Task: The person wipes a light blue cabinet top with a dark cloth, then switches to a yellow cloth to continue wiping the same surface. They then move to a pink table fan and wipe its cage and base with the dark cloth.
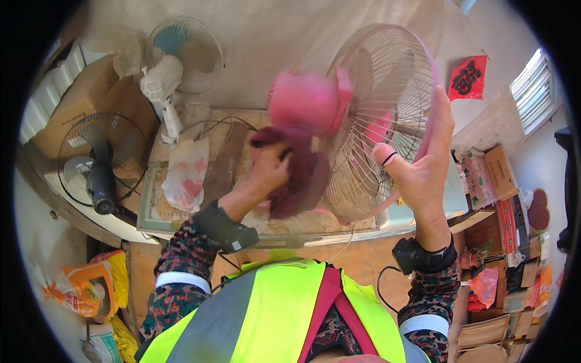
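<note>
A pink electric fan point(301, 106) stands on the table, its round wire guard point(387, 85) turned toward the right. My left hand point(269, 171) is closed around a dark maroon cloth point(296, 181), which hangs just below the pink motor housing; whether it touches the housing is blurred. At the guard's right edge, my right hand point(426, 160) grips the pink rim, with the thumb on one side and the fingers along the other. Much of the fan's stand is hidden behind the cloth and my left hand.
A white fan point(162, 78) and a black fan point(101, 175) stand to the left, near a cardboard box point(85, 103). A printed plastic bag point(184, 178) lies on the table point(154, 209). Boxes and papers point(484, 330) are stacked at right; bright bags point(91, 290) sit lower left.
</note>
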A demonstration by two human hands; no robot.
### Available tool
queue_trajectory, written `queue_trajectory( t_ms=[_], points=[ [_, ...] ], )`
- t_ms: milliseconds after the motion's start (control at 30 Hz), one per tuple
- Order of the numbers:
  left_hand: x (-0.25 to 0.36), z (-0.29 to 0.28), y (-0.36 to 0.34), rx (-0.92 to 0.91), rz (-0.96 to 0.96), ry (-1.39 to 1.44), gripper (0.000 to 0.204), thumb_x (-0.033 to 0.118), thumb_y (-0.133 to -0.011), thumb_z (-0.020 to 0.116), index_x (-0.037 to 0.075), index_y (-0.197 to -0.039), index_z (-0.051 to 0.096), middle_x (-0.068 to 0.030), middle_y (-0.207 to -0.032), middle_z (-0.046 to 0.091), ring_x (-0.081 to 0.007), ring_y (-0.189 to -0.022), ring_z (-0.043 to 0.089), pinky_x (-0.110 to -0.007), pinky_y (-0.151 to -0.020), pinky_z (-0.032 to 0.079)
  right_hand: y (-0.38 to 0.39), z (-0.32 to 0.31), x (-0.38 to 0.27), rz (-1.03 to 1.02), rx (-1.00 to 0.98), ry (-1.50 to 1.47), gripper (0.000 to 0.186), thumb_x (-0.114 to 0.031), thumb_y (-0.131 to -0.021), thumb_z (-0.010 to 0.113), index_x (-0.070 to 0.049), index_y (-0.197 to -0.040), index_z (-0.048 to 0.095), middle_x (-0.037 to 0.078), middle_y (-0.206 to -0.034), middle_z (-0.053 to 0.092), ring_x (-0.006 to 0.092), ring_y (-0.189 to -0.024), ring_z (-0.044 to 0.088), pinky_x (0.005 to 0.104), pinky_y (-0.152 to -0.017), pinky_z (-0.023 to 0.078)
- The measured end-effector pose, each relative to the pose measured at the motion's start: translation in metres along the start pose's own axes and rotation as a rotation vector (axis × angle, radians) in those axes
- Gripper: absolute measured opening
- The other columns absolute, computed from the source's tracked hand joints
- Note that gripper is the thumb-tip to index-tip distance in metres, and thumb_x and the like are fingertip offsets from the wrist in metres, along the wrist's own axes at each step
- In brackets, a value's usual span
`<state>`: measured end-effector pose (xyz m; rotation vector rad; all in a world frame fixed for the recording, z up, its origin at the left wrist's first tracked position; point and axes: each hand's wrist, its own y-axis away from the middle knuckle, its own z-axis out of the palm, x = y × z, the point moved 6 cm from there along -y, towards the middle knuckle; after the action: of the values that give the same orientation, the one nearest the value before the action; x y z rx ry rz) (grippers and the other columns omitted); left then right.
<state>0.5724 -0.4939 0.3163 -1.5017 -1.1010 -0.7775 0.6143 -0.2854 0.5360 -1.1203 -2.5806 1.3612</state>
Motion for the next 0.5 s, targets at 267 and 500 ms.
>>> queue_trajectory(
  t_ms=[267, 500],
  points=[
    [0.127, -0.064, -0.106, 0.048, 0.54, -0.061, 0.025, 0.009, -0.086, 0.057, 0.001, -0.108, 0.067, -0.0177, -0.109, 0.069, -0.0366, -0.102, 0.066, -0.044, -0.09, 0.051, -0.004, 0.0, -0.004, -0.042, 0.082, -0.014, 0.106, -0.015, -0.061, 0.083, -0.001, -0.152, 0.03, 0.024, -0.153, 0.033, 0.0397, -0.144, 0.03, 0.0473, -0.118, 0.025],
    [0.15, -0.017, -0.168, -0.634, 0.211, -0.516, 0.035, 0.029, -0.087, 0.061, 0.002, -0.109, 0.067, -0.0115, -0.1, 0.073, -0.0167, -0.086, 0.062, -0.037, -0.08, 0.051, -0.01, -0.001, -0.008, -0.079, 0.099, 0.006, 0.102, -0.016, -0.061, 0.083, -0.003, -0.15, 0.035, 0.025, -0.148, 0.038, 0.0419, -0.141, 0.033, 0.0498, -0.115, 0.028]
  ],
)
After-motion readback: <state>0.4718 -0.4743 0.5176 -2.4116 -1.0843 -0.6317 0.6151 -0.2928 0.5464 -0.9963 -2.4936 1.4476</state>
